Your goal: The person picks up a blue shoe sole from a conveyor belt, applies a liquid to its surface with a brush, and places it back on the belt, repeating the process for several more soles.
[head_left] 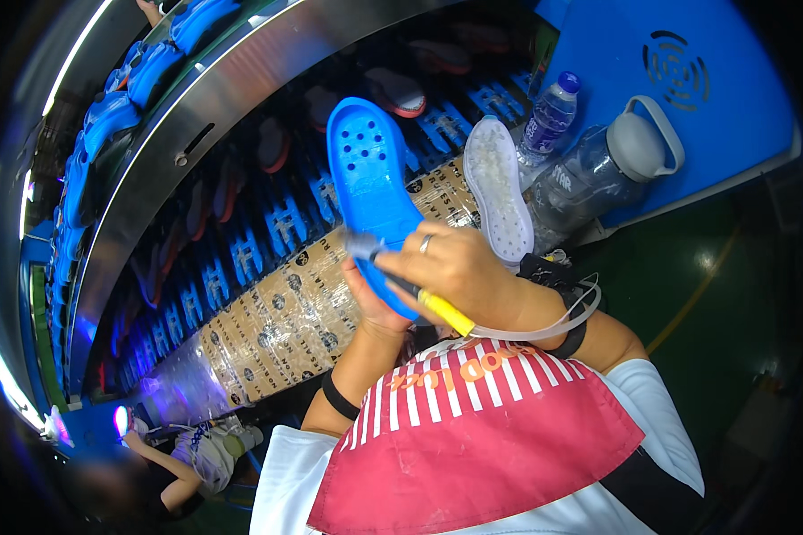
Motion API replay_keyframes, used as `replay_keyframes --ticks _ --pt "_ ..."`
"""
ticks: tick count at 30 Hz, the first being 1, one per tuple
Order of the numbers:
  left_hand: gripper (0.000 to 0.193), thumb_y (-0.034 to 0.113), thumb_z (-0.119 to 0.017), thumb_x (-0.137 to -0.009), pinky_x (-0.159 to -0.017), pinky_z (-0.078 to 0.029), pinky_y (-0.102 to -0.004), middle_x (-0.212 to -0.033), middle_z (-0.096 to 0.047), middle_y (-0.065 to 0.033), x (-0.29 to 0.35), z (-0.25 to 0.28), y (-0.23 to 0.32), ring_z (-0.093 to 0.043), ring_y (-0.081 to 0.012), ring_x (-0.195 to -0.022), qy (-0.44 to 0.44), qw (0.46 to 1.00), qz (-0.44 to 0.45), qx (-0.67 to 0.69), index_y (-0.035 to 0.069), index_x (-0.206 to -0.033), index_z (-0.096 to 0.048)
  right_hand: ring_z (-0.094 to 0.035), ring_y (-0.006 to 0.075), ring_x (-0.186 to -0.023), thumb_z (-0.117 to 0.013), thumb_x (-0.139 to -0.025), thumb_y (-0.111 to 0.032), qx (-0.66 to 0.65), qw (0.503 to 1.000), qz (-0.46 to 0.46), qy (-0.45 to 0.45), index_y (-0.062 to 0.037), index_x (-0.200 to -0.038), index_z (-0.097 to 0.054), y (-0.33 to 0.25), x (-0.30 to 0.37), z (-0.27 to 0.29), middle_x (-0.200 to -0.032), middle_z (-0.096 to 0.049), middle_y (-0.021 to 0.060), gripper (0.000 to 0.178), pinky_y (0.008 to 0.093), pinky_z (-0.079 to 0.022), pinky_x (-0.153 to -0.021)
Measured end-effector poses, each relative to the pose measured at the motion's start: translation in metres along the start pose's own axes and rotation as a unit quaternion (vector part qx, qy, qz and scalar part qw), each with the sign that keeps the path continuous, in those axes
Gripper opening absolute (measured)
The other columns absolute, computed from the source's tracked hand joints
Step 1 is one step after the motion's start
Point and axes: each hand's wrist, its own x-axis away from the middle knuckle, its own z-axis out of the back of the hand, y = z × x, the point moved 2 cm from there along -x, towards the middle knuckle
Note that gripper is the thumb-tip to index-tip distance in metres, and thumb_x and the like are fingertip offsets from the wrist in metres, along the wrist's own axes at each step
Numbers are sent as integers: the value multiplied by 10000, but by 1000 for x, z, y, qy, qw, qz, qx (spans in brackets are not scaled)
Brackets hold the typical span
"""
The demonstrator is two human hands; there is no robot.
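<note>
My left hand [376,301] grips a blue shoe sole [366,192] from beneath, near its heel end. The sole stands tilted, with a cluster of small dark holes toward its toe. In my right hand [462,272] is a brush [446,312] with a black and yellow handle, and a clear tube [544,333] runs from the handle toward my wrist. Its blurred bristles meet the sole around the middle or heel. To the right of the blue sole, a white shoe sole [500,183] with small holes lies beside a clear jug.
A wrapped, printed padded roll [281,325] runs along the conveyor's near edge. Behind it, the conveyor carries shoe parts and blue holders [285,223]; blue shoes [107,120] line an upper shelf. A purple-capped bottle [549,116] and grey-lidded jug [589,178] stand right. Another person's arm [174,473] shows lower left.
</note>
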Motion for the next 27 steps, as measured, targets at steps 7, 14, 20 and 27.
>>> replay_keyframes --ticks 7,14,20,27 --pt "936 672 -559 -672 -987 -391 -497 -1303 -422 -254 0 -24 15 -463 -388 -1175 -141 969 35 201 60 -1346 -341 -610 248 -702 -707 -679 -140 -116 990 -29 78 -65 -931 -651 13 6 4 -729 -610 87 269 362 -472 -654" --pt "866 622 -488 -719 -868 -464 -502 -1198 -485 -279 -8 -23 28 -528 -416 -1038 -85 996 -35 7 23 -1329 -352 -594 228 -622 -748 -659 -79 -256 964 19 -63 -22 -907 -668 8 10 4 -717 -625 97 267 310 -466 -565" --pt "874 599 -544 -706 -861 -453 -550 -1244 -441 -282 -6 -41 45 -481 -433 -1097 -136 989 -46 12 44 -1349 -339 -595 190 -624 -740 -695 -73 -306 945 -85 -71 -3 -959 -668 13 24 9 -724 -633 102 283 286 -436 -576" --pt "904 564 -608 -693 -895 -427 -577 -1293 -397 -292 -4 -39 66 -438 -456 -1154 -154 986 -66 -2 50 -1372 -306 -600 182 -620 -743 -670 -37 -330 934 -113 -81 7 -956 -674 14 26 24 -714 -642 96 298 277 -435 -545"
